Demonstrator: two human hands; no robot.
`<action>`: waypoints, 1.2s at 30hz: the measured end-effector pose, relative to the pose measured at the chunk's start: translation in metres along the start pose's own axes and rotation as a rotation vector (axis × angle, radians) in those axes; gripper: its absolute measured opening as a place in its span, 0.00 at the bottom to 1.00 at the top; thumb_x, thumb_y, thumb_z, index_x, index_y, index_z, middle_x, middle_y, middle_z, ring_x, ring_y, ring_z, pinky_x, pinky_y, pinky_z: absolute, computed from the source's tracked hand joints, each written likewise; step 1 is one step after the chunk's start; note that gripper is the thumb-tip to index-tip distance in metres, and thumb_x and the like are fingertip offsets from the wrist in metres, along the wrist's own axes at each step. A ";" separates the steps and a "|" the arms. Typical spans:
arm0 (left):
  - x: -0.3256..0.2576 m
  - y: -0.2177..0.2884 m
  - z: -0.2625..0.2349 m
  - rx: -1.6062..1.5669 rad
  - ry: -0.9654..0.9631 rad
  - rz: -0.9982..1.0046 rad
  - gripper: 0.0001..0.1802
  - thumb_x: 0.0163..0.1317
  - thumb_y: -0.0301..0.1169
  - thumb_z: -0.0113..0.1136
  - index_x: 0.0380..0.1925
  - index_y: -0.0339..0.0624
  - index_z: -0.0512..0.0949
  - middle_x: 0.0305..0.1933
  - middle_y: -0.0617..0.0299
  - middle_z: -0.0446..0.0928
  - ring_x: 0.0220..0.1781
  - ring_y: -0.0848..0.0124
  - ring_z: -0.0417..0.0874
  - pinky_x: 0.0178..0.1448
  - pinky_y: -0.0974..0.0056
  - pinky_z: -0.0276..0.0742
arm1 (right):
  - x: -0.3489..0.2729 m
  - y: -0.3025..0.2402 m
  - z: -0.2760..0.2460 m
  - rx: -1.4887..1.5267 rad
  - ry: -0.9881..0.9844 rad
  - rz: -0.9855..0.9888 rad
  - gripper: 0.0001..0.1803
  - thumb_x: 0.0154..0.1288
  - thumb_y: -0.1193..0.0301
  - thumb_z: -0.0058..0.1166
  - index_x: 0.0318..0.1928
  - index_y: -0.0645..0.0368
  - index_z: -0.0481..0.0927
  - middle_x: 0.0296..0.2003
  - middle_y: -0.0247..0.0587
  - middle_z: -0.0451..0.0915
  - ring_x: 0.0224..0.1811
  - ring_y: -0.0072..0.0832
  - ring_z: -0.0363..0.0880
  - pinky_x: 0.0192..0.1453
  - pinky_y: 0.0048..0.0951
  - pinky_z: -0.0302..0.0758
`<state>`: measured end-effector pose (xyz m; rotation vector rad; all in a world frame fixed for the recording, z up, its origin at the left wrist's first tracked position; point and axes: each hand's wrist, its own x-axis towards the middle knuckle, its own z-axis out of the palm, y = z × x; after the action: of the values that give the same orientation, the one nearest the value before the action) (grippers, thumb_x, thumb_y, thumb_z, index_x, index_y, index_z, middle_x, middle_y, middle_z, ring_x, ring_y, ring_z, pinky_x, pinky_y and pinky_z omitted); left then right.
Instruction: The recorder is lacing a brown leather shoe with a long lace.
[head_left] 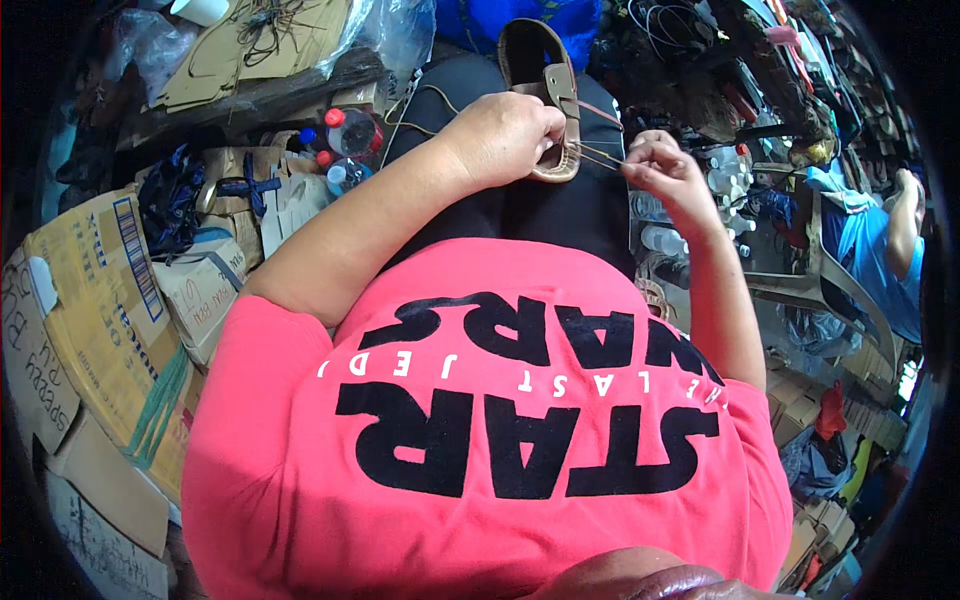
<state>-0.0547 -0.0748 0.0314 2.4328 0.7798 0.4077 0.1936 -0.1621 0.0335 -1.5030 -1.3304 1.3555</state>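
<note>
Head view shows the tan shoe just past 12 o'clock, over our dark-trousered lap. At 12 o'clock our left hand curls against the shoe's near end; its fingertips are partly hidden, so we cannot tell what they pinch. At 2 o'clock our right hand pinches the thin cord, running straight from the shoe's edge. We'd best brace the shoe firmly, pull evenly and keep the strands untwisted.

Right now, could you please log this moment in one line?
left hand: on brown strapped shoe; right hand: pinching thin tan strands; shoe: over black trousers
</note>
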 end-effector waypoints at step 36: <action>-0.026 0.043 -0.032 -1.029 0.009 0.342 0.09 0.64 0.32 0.57 0.30 0.38 0.76 0.36 0.62 0.77 0.40 0.76 0.75 0.45 0.71 0.71 | 0.040 -0.074 0.052 0.569 -0.211 -0.310 0.13 0.67 0.62 0.54 0.38 0.60 0.77 0.30 0.32 0.77 0.37 0.19 0.73 0.46 0.24 0.69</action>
<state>-0.0698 -0.1065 0.0795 1.5607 0.0635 0.7270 0.1235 -0.1133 0.0836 -0.7600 -1.1101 1.5434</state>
